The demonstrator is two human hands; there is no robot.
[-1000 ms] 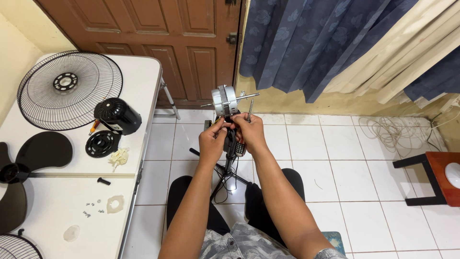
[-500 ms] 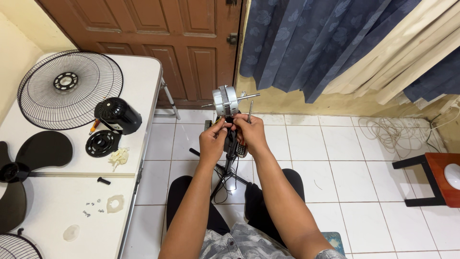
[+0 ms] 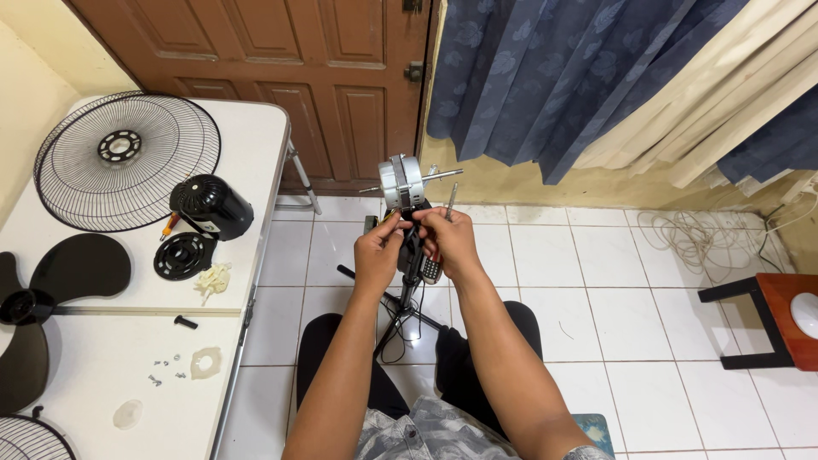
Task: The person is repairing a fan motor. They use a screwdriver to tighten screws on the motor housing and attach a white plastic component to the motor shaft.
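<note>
A stripped fan motor (image 3: 403, 181) with a bare metal shaft sits on top of a black stand (image 3: 409, 290) that rises from the tiled floor in front of my knees. My left hand (image 3: 378, 250) grips the black neck of the stand just under the motor. My right hand (image 3: 450, 240) is closed on a screwdriver (image 3: 449, 203) whose thin shaft points upward beside the motor; the same hand also touches the neck. A small control block (image 3: 431, 271) hangs below my right hand.
A white table (image 3: 256, 153) at my left carries a wire fan guard (image 3: 126, 160), a black motor cover (image 3: 210, 206), a round black plate (image 3: 183, 255), black blades (image 3: 51, 281), several screws (image 3: 169, 368). A wooden door, blue curtains, a coiled cable (image 3: 694, 240) and a red stool (image 3: 780, 315) surround the floor.
Both hands shifted only slightly at the stand's neck. The screwdriver's shaft stands a little more upright beside the motor.
</note>
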